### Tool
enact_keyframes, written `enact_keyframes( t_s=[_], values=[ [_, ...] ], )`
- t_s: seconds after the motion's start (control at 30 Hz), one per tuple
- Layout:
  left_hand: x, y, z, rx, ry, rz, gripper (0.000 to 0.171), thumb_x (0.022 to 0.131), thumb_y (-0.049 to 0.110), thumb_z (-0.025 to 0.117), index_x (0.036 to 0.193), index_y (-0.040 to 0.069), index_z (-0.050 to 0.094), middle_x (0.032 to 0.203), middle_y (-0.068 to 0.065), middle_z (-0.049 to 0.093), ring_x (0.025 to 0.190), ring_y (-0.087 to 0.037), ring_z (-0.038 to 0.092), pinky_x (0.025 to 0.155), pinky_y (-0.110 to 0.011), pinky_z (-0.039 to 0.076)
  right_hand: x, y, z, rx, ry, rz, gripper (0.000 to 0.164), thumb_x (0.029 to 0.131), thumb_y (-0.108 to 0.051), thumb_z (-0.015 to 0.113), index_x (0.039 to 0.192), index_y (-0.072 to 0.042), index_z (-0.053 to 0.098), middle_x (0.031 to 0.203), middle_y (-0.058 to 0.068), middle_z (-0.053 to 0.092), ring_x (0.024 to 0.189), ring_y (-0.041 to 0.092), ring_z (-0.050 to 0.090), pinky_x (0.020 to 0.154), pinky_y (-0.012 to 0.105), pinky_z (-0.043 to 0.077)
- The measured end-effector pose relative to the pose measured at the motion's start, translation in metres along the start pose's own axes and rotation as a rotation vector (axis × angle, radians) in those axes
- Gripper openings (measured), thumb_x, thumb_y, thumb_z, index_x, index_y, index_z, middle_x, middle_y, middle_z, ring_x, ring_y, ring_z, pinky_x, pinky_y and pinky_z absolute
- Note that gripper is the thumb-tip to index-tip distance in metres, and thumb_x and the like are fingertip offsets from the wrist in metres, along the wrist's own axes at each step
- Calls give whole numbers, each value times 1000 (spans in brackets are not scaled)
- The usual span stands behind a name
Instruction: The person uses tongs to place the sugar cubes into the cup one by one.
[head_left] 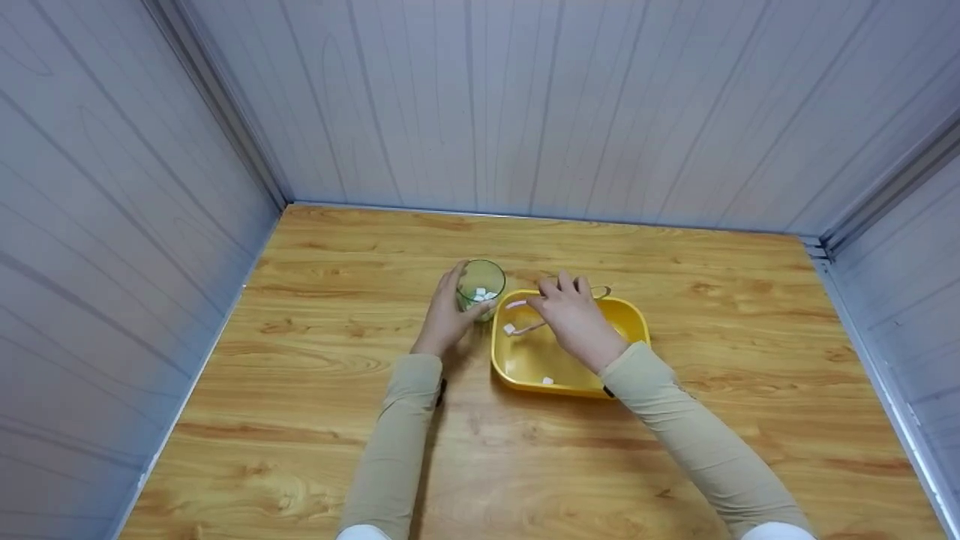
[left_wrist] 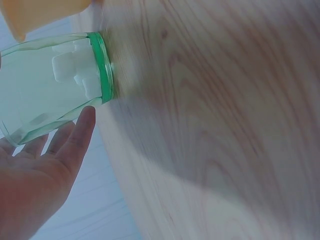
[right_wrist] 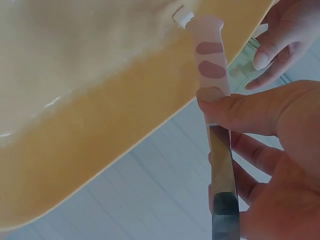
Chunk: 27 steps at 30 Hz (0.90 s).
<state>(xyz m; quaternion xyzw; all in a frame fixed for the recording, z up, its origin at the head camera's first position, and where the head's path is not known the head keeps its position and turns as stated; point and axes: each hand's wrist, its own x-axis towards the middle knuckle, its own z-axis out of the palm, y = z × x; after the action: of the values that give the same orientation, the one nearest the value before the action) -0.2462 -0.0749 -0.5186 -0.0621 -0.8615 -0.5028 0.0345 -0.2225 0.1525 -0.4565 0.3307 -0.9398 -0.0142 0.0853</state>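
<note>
My left hand (head_left: 444, 321) holds a green-tinted drinking glass (head_left: 481, 273), thumb on one side and fingers along the other. Several white cubes (left_wrist: 64, 67) lie at the bottom of the glass, which stands upright on the table. Over the yellow plastic basin (head_left: 517, 385), my right hand (head_left: 576, 321) grips a pair of tongs (right_wrist: 222, 152) with pink tips and a metal body. In the head view the tong arms are spread apart. One white cube (head_left: 509, 328) sits right at the tip of the nearer arm. Another white cube (head_left: 547, 381) lies near the basin's front wall.
The basin stands just right of the glass on a wood-grain table (head_left: 315, 420). Pale panel walls (head_left: 525, 112) enclose the table at the back and on both sides.
</note>
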Motion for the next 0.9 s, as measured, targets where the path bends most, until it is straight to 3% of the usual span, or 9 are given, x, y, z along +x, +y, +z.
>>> enact_keyframes(
  t_s=[0.23, 0.57, 0.7, 0.9],
  values=[
    [0, 0, 0, -21, 6, 2, 85, 82, 34, 75, 150, 16, 28, 145, -11, 39, 133, -27, 36, 110, -39, 28, 2, -4, 4, -12, -24, -6, 32, 85, 1, 70, 112, -15, 71, 109, 10, 56, 89, 28, 39, 71, 41, 29],
    [1, -2, 0, 6, 7, -2, 87, 81, 36, 76, 150, 12, 29, 143, -9, 40, 133, -23, 34, 110, -38, 28, 5, -7, 10, -34, -23, -10, 27, 84, 0, 71, 104, -17, 73, 95, 8, 53, 84, 27, 39, 71, 41, 28],
    [1, -2, 1, 5, 11, -1, 87, 81, 35, 77, 150, 11, 30, 142, -9, 41, 133, -23, 35, 111, -38, 27, 6, -8, 10, -27, -26, -12, 29, 81, 1, 74, 104, -18, 74, 95, 8, 55, 86, 28, 41, 72, 42, 29],
    [0, -2, 1, 5, 17, 12, 87, 81, 34, 77, 150, 9, 30, 142, -12, 41, 133, -25, 36, 111, -39, 27, 9, -10, 13, -73, -37, -19, 23, 85, -5, 71, 102, -19, 75, 100, 7, 57, 92, 29, 43, 76, 44, 33]
  ],
)
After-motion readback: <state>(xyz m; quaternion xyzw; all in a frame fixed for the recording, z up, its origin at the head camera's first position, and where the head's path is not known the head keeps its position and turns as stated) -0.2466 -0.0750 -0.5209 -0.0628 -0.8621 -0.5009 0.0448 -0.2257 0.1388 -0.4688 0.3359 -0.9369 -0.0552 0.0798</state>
